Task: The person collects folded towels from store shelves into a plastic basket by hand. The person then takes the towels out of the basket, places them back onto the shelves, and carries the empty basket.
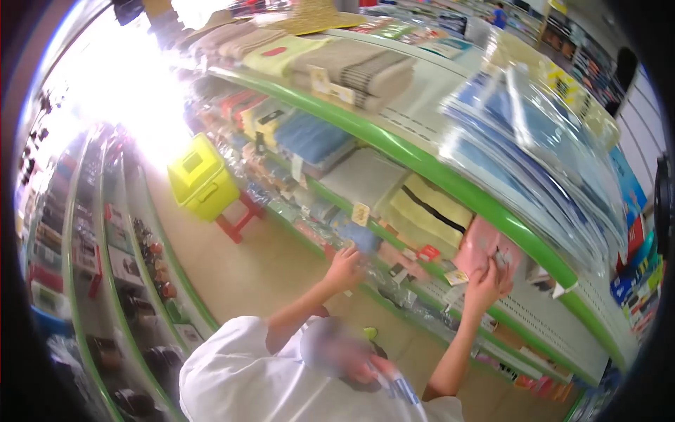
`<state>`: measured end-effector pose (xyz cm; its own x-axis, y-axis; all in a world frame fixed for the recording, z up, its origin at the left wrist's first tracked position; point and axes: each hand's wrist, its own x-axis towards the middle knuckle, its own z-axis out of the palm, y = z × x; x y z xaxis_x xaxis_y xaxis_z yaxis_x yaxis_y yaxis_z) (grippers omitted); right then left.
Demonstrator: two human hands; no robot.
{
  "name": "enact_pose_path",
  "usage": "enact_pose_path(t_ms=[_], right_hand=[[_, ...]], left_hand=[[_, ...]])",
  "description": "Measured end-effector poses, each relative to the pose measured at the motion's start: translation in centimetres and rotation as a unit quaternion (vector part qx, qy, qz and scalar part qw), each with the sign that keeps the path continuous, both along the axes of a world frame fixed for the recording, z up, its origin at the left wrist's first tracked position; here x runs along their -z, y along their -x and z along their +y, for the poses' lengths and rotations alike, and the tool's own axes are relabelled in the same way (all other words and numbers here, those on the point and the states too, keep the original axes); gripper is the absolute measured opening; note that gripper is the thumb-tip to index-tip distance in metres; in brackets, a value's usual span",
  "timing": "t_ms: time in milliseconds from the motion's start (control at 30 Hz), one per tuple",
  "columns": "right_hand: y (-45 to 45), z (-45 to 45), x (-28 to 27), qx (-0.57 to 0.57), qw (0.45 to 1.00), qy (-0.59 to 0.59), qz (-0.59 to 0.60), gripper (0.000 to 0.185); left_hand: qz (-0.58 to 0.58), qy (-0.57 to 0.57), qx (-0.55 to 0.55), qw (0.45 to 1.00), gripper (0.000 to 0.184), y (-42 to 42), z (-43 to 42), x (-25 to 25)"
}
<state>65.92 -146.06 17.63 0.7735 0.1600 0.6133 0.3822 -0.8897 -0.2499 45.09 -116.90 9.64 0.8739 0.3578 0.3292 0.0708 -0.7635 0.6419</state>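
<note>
A folded pink towel point(479, 247) lies on the middle shelf, and my right hand point(489, 281) is closed on its front edge, with the fingers over the fabric. To its left is a yellow towel point(429, 214) with a dark stripe. Beside the lower shelf's goods, my left hand point(344, 269) is held with curled fingers; what they hold or touch is too blurred to name. A blue bundle point(357, 235) sits just beyond those fingers. Small price tags point(361, 213) hang along the shelf edge.
Plastic-wrapped blue packs point(520, 162) overhang the top shelf's green edge point(422, 158). A yellow-green bin point(204, 179) rests on a red stool point(241, 216) in the aisle. Another shelf unit point(116, 246) stands at left. A person in blue point(499, 16) is far off.
</note>
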Motion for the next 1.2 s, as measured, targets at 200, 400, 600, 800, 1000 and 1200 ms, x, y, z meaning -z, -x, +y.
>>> enact_pose_path(t_ms=[200,400,600,800,1000,1200], right_hand=[[0.7,1.1,1.2,-0.009,0.998,0.012,-0.069,0.03],[-0.1,1.9,1.6,-0.084,0.992,-0.02,-0.087,0.031],[-1.7,0.7,2.3,-0.039,0.998,0.044,0.003,0.033],[3.8,5.1,2.6,0.117,0.993,0.016,0.013,0.04],[23.0,14.8,26.2,0.186,0.933,-0.062,0.301,0.044],[38.4,32.0,37.0,-0.2,0.576,0.337,0.717,0.033]], left_hand=[[0.408,0.379,-0.357,0.75,0.03,31.8,8.7,28.5],[0.354,0.562,-0.322,0.675,0.025,46.4,8.6,28.7],[0.301,0.559,-0.233,0.737,0.024,46.9,13.6,27.9],[0.24,0.618,-0.298,0.687,0.025,49.1,24.9,26.5],[0.148,0.621,-0.42,0.645,0.026,54.1,32.7,25.6],[0.193,0.661,-0.413,0.596,0.021,58.7,30.8,29.7]])
